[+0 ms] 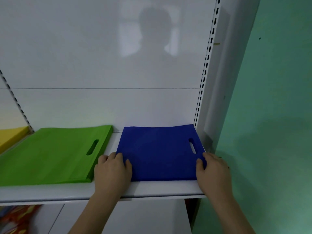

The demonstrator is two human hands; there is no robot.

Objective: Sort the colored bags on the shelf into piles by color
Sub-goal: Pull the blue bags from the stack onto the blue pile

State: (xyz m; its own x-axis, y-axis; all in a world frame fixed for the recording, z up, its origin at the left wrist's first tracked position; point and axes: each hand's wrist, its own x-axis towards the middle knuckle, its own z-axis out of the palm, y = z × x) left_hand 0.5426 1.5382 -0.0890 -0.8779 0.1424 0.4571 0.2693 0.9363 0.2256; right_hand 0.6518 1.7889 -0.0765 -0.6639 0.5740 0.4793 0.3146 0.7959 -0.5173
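A flat pile of blue bags (160, 152) lies on the white shelf (160, 187) at the right, handle slot toward the right. My left hand (112, 169) grips its near left edge, thumb on top of the blue fabric. My right hand (213, 171) grips the near right edge, thumb likewise on top. A pile of green bags (50, 156) lies to the left, apart from the blue pile by a narrow gap. Part of a yellow pile (10, 135) shows at the far left.
The white back panel (101, 65) rises behind the piles. A slotted upright (205, 73) stands at the right end of the shelf, with a green wall (270, 115) beyond it. Under the shelf at the left, something orange and patterned (18, 218) shows.
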